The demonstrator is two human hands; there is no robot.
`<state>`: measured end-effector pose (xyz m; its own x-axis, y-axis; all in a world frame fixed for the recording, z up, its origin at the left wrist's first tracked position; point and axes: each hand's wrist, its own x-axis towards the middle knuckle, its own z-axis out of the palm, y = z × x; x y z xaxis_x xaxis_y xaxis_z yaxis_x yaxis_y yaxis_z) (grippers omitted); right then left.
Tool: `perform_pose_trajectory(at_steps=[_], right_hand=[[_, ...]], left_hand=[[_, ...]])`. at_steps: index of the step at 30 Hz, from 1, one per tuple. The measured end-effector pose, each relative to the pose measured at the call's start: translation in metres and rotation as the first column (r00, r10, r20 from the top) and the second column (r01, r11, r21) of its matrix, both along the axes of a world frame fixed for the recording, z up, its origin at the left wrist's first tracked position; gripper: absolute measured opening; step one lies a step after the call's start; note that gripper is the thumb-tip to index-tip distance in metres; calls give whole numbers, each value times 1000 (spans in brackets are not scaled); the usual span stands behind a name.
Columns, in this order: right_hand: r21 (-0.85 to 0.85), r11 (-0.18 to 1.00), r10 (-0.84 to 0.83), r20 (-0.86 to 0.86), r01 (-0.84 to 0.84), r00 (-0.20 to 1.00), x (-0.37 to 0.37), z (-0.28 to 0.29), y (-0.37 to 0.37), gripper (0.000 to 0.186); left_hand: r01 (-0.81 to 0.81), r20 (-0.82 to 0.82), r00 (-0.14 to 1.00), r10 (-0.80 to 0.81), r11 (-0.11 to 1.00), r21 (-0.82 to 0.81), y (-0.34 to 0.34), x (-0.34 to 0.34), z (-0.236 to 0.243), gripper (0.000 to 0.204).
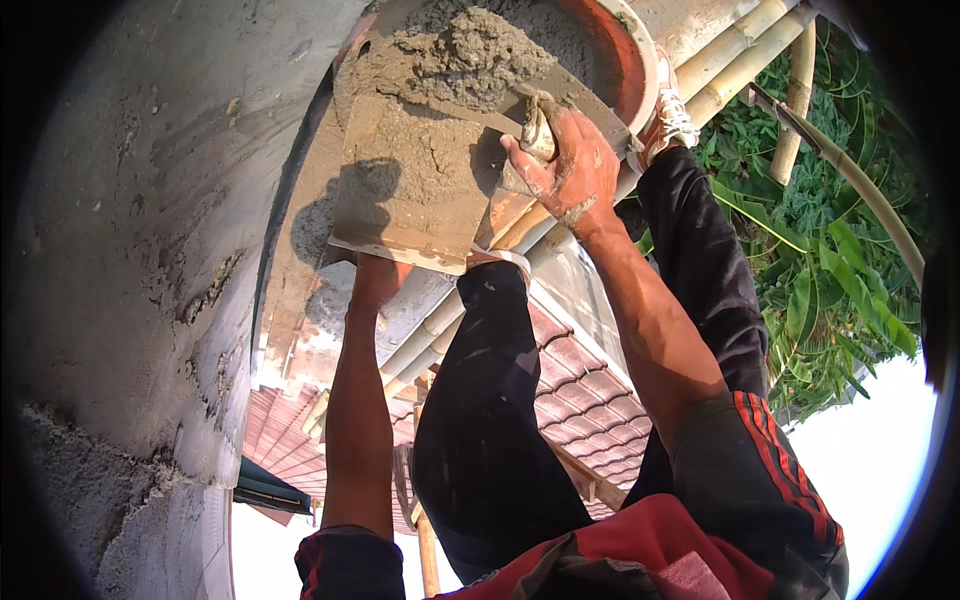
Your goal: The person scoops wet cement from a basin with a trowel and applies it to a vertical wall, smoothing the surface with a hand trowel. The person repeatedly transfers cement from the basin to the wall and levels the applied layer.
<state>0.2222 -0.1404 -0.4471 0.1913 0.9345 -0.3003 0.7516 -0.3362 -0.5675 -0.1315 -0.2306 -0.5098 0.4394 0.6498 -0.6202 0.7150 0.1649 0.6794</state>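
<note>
My left hand (380, 278) is under a square mortar board (405, 232) and holds it up from below; its fingers are hidden by the board. Wet grey mortar is smeared over the board's top. My right hand (578, 168), spotted with mortar, is closed round the pale handle of a trowel (538, 136). The trowel's mortar-coated blade reaches left across the far part of the board. Just beyond, a lumpy heap of mortar (482, 52) rises at the near side of a round reddish tub (648, 75), which holds more grey mortar.
A rough grey plastered wall (140, 220) fills the left. Bamboo poles (740, 55) run beside the tub, where my shoe (672, 110) rests. Roof tiles (590, 400) lie well below my legs. Green plants (830, 270) grow at the right, behind a curved pole (850, 170).
</note>
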Motion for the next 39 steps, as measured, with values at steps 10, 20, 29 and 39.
perform_pose_trajectory(at_steps=[10, 20, 29, 39], right_hand=[[150, 988, -37, 27, 32, 999, 70, 255, -4, 59], [463, 589, 495, 440, -662, 749, 153, 585, 70, 47], [723, 28, 13, 690, -690, 724, 152, 853, 164, 28], [731, -395, -191, 527, -556, 828, 134, 1169, 278, 35]], left_hand=[[-207, 153, 968, 200, 978, 35, 40, 126, 166, 36], [-242, 129, 969, 211, 708, 663, 118, 281, 477, 34], [-126, 122, 991, 50, 101, 987, 248, 285, 775, 23], [-543, 564, 815, 132, 511, 666, 205, 298, 996, 37]])
